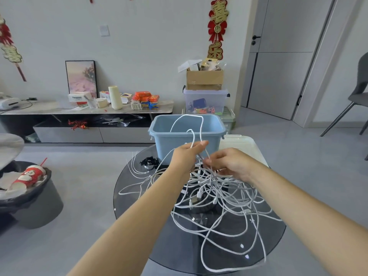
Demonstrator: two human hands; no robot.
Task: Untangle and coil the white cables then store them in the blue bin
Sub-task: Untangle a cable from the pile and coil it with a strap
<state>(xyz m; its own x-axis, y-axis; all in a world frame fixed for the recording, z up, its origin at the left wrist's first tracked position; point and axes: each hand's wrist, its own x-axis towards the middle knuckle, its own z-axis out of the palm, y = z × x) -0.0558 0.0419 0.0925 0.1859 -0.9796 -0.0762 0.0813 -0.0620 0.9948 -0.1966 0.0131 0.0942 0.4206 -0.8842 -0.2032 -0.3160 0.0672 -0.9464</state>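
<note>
A tangled heap of thin white cables point(217, 198) is spread over the round dark glass bench point(264, 242), just below and nearer than both hands. One strand is pinched between the curled fingers of the left hand point(186, 156) and is looped up over the open blue plastic bin point(185, 134) — which stands directly beyond the fingers. Other strands are gripped by the right hand point(229, 163) — its fingers curled, just beside the left.
</note>
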